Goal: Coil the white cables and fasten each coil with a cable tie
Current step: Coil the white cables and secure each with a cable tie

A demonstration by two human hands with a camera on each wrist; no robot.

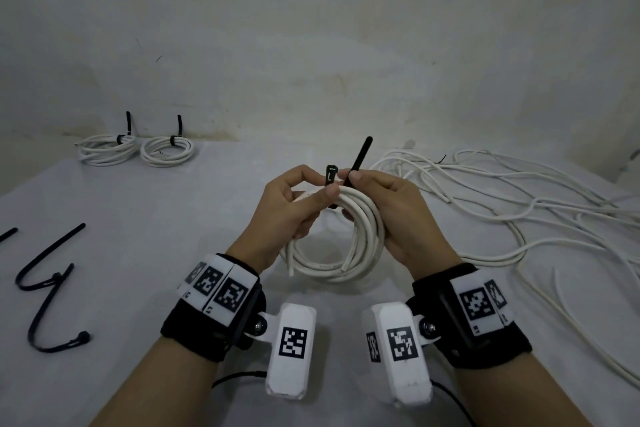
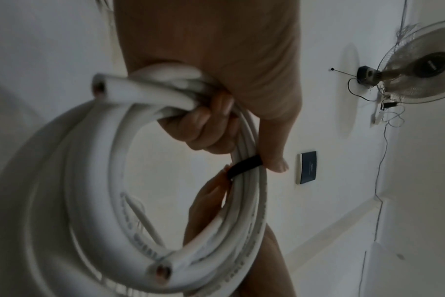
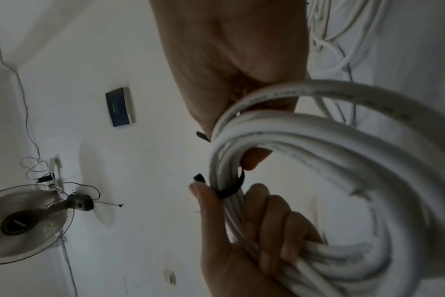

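A white cable coil [image 1: 349,253] hangs above the table between both hands. A black cable tie [image 1: 360,154] loops round its top, with its head [image 1: 330,176] and tail sticking up. My left hand [image 1: 320,196] grips the coil, fingers curled round the strands [image 2: 211,120], and its thumb presses the tie [image 2: 244,166] against the cable. My right hand [image 1: 354,182] pinches the tie's tail just above the coil, its other fingers behind the strands. In the right wrist view the tie [image 3: 229,191] wraps the coil [image 3: 330,152] beside the left thumb.
Two tied coils [image 1: 107,149] [image 1: 168,149] lie at the back left by the wall. Loose white cables [image 1: 519,204] sprawl over the table's right side. Spare black ties [image 1: 48,291] lie at the left front.
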